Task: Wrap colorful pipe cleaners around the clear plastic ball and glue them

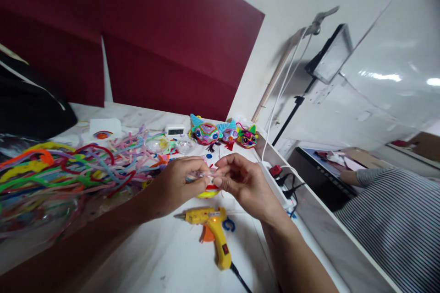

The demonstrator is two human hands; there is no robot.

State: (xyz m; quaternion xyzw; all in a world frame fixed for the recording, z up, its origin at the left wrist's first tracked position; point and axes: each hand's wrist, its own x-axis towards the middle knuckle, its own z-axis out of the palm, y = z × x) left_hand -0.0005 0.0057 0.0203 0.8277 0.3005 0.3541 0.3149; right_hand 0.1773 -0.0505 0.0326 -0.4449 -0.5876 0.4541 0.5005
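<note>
My left hand is closed around a round craft piece with yellow and red bands along its lower edge. Part of its surface near my left fingers looks clear and shiny, and most of it is hidden by both hands. My right hand meets the left over this piece, its thumb and forefinger pinched together on something too small to make out. Just below the hands, a yellow glue gun with an orange trigger lies on the white table, its small light glowing. A curled blue pipe cleaner lies beside it.
Tangled pipe cleaners cover the left side. Several decorated animal-like balls stand at the back, near a small digital clock. A power strip runs along the right edge. Beyond sits a person in a striped top.
</note>
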